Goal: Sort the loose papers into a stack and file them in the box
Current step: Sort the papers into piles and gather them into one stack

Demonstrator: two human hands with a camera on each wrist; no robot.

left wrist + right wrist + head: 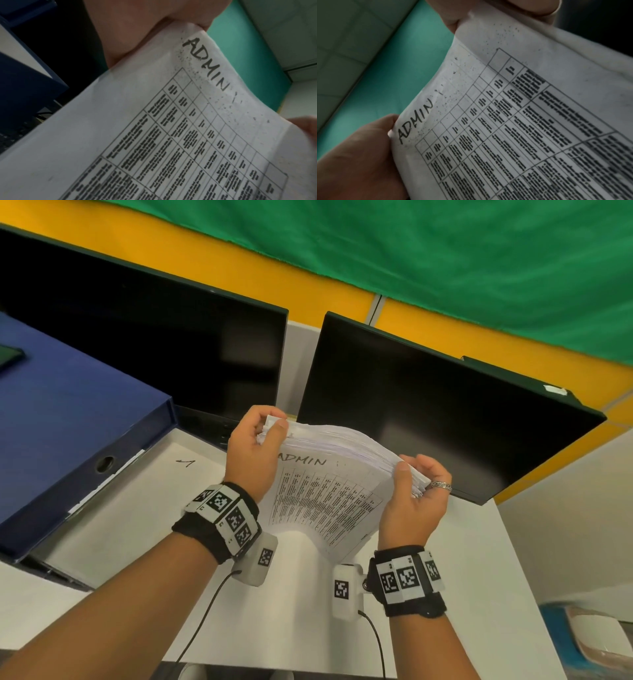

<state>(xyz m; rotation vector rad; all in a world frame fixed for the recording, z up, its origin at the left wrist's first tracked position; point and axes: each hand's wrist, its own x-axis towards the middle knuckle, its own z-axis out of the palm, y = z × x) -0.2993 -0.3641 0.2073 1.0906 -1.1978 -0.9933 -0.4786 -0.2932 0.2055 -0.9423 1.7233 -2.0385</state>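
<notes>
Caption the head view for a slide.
Both hands grip a paper stack marked ADMIN beside the blue box file.

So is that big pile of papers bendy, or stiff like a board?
Probably bendy: the stack of papers already bows between the left hand and right hand. The fanned edges suggest sheets could slide apart. It looks thick, so likely heavy.

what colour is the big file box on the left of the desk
Dark blue; the file box shows best in the head view.

the head view is evenly and brightly lit, bent at its edges; both wrist views are dim and softly blurred.
</notes>
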